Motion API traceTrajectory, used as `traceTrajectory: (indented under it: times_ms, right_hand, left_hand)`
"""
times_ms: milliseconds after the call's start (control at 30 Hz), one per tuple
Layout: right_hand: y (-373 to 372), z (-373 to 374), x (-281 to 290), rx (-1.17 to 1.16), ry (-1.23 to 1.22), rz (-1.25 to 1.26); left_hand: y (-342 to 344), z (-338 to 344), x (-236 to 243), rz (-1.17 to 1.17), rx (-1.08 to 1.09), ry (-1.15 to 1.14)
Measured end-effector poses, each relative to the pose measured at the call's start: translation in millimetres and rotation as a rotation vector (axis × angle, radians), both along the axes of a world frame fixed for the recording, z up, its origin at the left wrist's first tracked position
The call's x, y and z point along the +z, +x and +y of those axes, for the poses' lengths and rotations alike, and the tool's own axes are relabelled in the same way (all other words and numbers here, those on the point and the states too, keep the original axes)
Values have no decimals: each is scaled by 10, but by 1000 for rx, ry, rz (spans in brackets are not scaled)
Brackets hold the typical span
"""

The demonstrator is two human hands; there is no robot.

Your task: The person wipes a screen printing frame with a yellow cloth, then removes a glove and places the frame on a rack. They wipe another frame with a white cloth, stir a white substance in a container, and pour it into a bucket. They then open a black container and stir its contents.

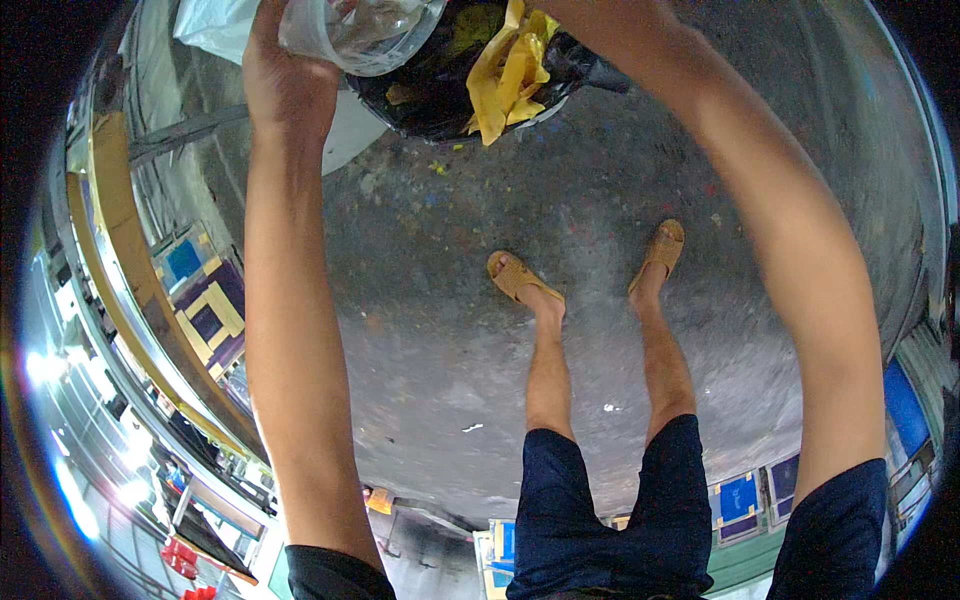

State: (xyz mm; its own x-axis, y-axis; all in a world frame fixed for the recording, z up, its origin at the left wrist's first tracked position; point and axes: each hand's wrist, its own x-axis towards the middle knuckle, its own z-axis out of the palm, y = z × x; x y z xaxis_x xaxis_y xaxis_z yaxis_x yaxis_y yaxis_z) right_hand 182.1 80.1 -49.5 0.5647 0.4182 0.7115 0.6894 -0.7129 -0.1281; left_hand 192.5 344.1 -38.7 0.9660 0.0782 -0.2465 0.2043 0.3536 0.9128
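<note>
At the top edge, my left hand (pixel 290 80) is closed on the rim side of a clear plastic tub (pixel 395 55), which is tilted over a round bin lined with a black bag (pixel 420 105). Crumpled yellow tape or paper (pixel 510 85) lies in the bin and hangs over its near rim. My right hand (pixel 610 20) reaches in above the bin's right side. Its fingers are cut off by the top of the picture, so their grip does not show.
A whitish plastic bag (pixel 215 30) is beside my left hand. Along the left runs a long bench or rail (pixel 125 240), with framed panels (pixel 205 310) beneath it. My sandalled feet (pixel 520 278) stand on the stained grey floor (pixel 430 350). More blue framed panels (pixel 738 500) stand behind me.
</note>
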Motion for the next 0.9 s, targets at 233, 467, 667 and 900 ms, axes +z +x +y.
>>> traceTrajectory:
  times_ms: [233, 467, 667, 900]
  right_hand:
    - [-17, -15, -107, 70, 58, 24]
    - [166, -56, -322, 19, 14, 85]
    - [71, 72, -349, 44, 154, 585]
    - [126, -270, -207, 273, 628, 1688]
  left_hand:
    - [-9, 65, -21, 31, 29, 3]
    - [-78, -69, -7, 13, 72, -5]
    - [-65, -46, -105, -110, 110, 73]
    - [-253, -525, 30, -290, 28, 393]
